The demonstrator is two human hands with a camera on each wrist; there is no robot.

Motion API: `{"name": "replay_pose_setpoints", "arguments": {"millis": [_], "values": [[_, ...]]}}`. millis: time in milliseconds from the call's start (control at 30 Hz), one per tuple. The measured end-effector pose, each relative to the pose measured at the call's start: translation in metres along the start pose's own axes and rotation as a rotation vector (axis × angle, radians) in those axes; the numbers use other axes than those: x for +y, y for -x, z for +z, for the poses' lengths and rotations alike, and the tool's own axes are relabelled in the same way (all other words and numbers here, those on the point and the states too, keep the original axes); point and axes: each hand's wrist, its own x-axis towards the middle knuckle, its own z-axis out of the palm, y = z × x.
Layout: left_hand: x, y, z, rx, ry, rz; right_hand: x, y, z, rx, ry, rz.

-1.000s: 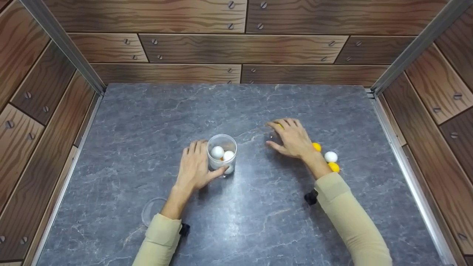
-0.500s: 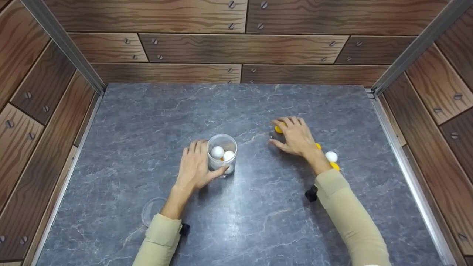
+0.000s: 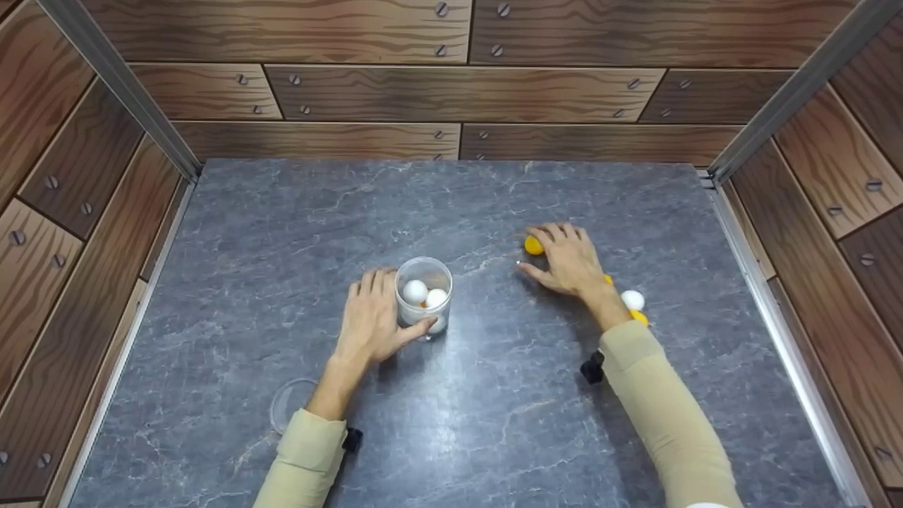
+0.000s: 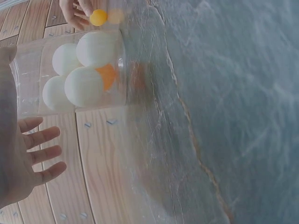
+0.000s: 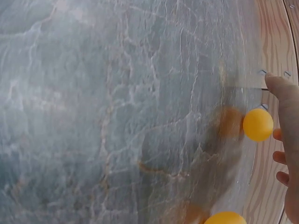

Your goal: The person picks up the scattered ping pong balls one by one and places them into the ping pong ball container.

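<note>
A clear jar (image 3: 424,271) stands upright with several white balls and an orange one inside. Beside it is the left hand (image 3: 370,321), its thumb reaching across the jar's near side; in the left wrist view the fingers of that hand (image 4: 23,158) are spread and nearly straight beside the jar (image 4: 35,70). The right hand (image 3: 568,264) is spread low over the table, its fingertips at a yellow ball (image 3: 533,245). In the right wrist view that ball (image 5: 258,125) shows between thumb and fingers; whether the fingers touch it, I cannot tell.
Right of the right hand lie a white ball (image 3: 633,300) and a yellow ball (image 3: 638,317); another yellow ball (image 3: 608,280) is partly hidden by the wrist. A clear round lid (image 3: 288,403) lies by the left forearm. Wood-patterned walls (image 3: 465,92) surround the grey table (image 3: 451,204).
The right hand has shifted slightly right, so more of the yellow ball at its fingertips shows. The left hand and jar have not moved.
</note>
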Motion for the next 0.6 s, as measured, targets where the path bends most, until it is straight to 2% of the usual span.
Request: {"name": "replay_pose_setpoints", "arguments": {"millis": [300,600], "values": [[0.0,0.001,0.0,0.009,0.011,0.001,0.006,0.002,0.004,-0.001,-0.015,0.039],[0.0,0.0,0.0,0.0,0.011,-0.003,0.012,-0.001,0.008,0.013,-0.074,0.087]]}}
